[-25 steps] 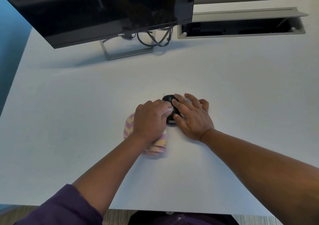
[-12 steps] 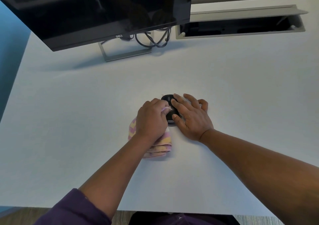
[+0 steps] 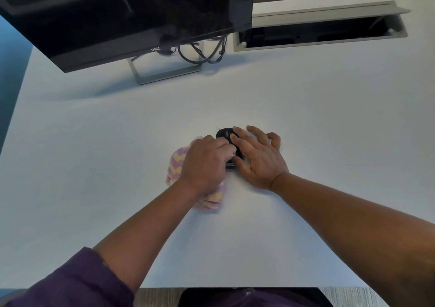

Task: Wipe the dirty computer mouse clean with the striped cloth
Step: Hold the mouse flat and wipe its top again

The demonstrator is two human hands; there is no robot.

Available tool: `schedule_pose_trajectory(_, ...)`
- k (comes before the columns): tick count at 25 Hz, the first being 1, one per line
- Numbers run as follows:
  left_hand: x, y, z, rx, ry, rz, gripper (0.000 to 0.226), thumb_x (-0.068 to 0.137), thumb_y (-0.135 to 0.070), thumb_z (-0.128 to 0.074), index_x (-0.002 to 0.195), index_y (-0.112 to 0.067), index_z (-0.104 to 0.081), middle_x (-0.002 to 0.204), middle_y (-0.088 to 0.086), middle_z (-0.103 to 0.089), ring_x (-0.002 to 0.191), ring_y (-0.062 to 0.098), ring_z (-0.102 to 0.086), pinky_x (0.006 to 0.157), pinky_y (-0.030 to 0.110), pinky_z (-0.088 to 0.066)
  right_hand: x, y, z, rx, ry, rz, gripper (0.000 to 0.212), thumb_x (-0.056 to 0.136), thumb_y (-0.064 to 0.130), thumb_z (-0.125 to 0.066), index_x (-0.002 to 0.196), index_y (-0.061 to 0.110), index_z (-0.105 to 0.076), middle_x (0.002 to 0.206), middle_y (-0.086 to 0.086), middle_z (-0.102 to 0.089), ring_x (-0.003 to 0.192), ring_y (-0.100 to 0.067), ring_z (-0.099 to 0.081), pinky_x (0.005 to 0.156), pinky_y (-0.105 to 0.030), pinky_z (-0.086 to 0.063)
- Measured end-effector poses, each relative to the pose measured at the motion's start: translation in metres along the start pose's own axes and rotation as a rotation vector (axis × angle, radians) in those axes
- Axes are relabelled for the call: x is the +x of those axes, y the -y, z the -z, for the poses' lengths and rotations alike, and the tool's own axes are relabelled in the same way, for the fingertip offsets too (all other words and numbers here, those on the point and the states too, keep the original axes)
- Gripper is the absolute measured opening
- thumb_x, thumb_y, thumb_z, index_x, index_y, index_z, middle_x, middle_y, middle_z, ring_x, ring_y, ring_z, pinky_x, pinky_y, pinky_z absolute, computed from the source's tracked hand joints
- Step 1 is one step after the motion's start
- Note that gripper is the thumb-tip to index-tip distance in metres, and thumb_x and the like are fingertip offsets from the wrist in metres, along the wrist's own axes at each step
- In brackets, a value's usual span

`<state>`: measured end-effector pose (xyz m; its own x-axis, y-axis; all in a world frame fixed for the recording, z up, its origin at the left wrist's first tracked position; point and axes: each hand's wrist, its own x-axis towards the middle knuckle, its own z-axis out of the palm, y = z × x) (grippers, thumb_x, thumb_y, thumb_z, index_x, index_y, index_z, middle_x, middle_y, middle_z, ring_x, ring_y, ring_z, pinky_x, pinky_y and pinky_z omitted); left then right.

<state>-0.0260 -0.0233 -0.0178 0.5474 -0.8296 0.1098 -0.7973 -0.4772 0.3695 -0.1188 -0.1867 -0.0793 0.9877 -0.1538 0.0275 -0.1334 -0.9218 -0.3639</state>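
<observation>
**Striped cloth (image 3: 176, 163) against the mouse (image 3: 224, 133)**

I see my left grip (image 3: 204, 163) curled round the striped cloth, pressing it to the left side of the mouse. The mouse sits mid-worktop (image 3: 306, 118), with my right grip (image 3: 259, 158) resting on it, fingers spread straight. A monitor (image 3: 131, 19) stands at the far edge.

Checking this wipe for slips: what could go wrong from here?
The right hand only rests its fingers on the mouse, so a hard push from the left hand could slide it across the smooth desk. Those fingers also cover part of the mouse, so the striped cloth may miss dirt there.
</observation>
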Motion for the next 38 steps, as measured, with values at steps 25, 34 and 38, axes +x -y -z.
schedule_pose_trajectory(25,-0.025,0.006,-0.006,-0.303,-0.139,0.318,0.005,0.095,-0.020,-0.061,0.090,-0.019,-0.062,0.086,-0.007,-0.064,0.078,0.014,-0.054,0.071,0.032,-0.046,0.000,-0.001,0.000,0.026,0.008,0.012,0.055,0.100,0.051,-0.032,0.148,0.026,-0.043,0.162,0.004,-0.040,0.148,-0.030,-0.032,0.108,-0.056,-0.023)
schedule_pose_trajectory(34,0.014,0.031,0.007,-0.454,-0.099,0.564,0.020,0.093,-0.026,-0.068,0.111,-0.021,-0.076,0.113,-0.007,-0.072,0.106,0.010,-0.064,0.095,0.026,-0.049,0.000,0.000,0.001,-0.014,0.019,0.008,0.066,0.095,0.067,-0.038,0.148,0.028,-0.043,0.163,0.007,-0.038,0.148,-0.032,-0.032,0.106,-0.056,-0.024)
schedule_pose_trajectory(38,0.014,0.025,0.003,-0.394,-0.012,0.549,0.018,0.093,-0.024,-0.069,0.108,-0.021,-0.077,0.109,-0.004,-0.073,0.103,0.014,-0.065,0.092,0.033,-0.052,0.000,-0.001,0.000,-0.014,0.021,0.016,0.066,0.097,0.068,-0.036,0.148,0.027,-0.043,0.162,0.006,-0.039,0.147,-0.033,-0.033,0.106,-0.057,-0.025)
